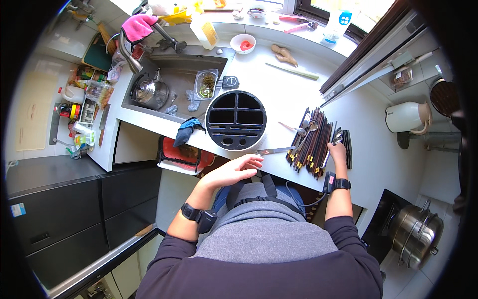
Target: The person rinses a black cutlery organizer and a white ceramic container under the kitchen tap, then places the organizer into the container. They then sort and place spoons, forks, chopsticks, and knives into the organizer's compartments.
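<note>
My right hand is closed around some metal spoons, their bowls pointing away from me, at the right side of a pile of dark chopsticks. Fingers stretched out, my left hand hovers at the counter's front edge with nothing in it. Just beyond its fingertips lies a knife, its blade reaching toward the chopsticks. A round utensil holder with a black divided top and white body stands in front of my left hand. More metal spoons rest on the pile's far end.
Left of the holder is a sink with a kettle and a clear tub of greens. A bowl, ginger and a green stalk sit farther back. A blue-black cloth hangs over the front edge.
</note>
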`<act>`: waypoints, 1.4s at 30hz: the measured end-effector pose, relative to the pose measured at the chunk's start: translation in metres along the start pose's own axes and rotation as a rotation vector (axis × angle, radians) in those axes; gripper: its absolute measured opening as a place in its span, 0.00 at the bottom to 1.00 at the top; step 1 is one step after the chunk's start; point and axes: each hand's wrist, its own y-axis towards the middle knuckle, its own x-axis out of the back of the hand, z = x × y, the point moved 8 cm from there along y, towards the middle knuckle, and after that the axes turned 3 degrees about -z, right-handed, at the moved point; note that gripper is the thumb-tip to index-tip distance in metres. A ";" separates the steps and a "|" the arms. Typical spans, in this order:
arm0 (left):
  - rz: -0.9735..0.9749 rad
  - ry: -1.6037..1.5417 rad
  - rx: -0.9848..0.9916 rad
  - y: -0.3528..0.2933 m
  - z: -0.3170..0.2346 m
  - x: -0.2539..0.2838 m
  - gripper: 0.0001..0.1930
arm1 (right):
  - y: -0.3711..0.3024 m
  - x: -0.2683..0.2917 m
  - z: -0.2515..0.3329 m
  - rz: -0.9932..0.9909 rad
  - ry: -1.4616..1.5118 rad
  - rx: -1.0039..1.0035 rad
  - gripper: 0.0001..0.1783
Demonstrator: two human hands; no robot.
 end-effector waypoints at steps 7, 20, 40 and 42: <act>-0.344 -0.093 -0.237 -0.033 -0.029 0.069 0.13 | -0.007 0.031 0.017 -0.012 0.287 0.014 0.19; -0.887 0.347 -0.408 -0.048 -0.020 0.140 0.09 | -0.005 -0.038 0.021 0.197 0.195 -0.047 0.14; -0.935 0.509 -0.440 -0.047 -0.016 0.144 0.25 | -0.072 0.059 0.070 -0.021 0.816 0.051 0.10; -0.904 0.560 -0.392 -0.040 -0.009 0.141 0.38 | -0.084 0.073 0.089 -0.064 0.924 0.092 0.11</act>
